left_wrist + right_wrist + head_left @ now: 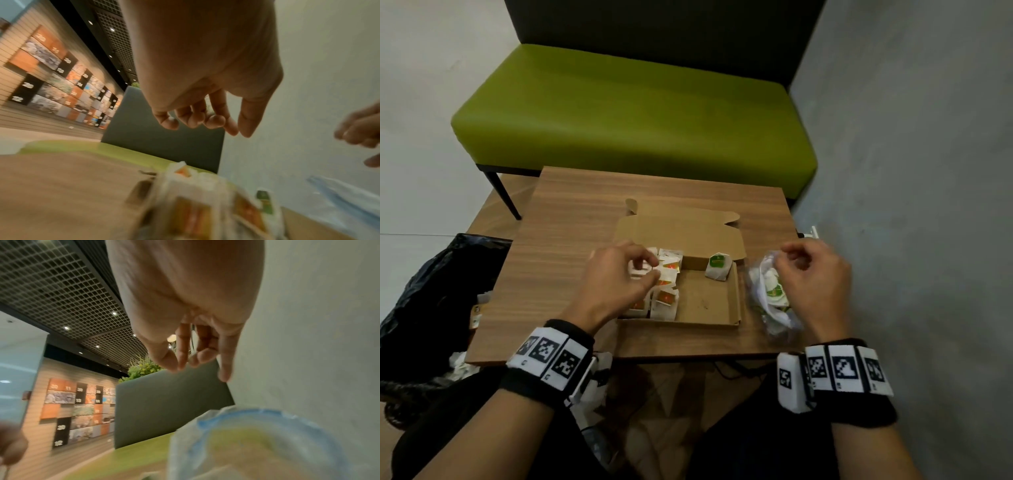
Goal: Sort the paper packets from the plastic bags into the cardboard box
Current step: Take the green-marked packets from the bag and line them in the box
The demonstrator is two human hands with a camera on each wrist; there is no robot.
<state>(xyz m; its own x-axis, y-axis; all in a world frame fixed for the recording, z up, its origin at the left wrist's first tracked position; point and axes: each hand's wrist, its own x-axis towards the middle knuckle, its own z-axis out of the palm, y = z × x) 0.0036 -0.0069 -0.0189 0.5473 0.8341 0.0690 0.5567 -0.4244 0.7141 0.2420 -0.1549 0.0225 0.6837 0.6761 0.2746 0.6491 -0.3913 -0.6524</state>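
Head view looks down on a brown wooden worktop (571,246) in a corner of a room. Off its left edge sits a black bag (431,294) on the floor. A green bench (633,113) with a dark back stands past the far edge. The cardboard box (709,298) lies open near the middle of the worktop, its lid folded back. Orange paper packets (666,298) fill the box's left side, and one green packet (718,265) sits in its far right corner. The left hand (616,277) hovers over the orange packets, fingers loosely curled, holding nothing. A clear plastic bag (774,298) with green packets inside lies near the right edge, just beside the box. The right hand (815,274) is above it, fingers loosely bent and empty. A grey wall (911,171) runs along the right.
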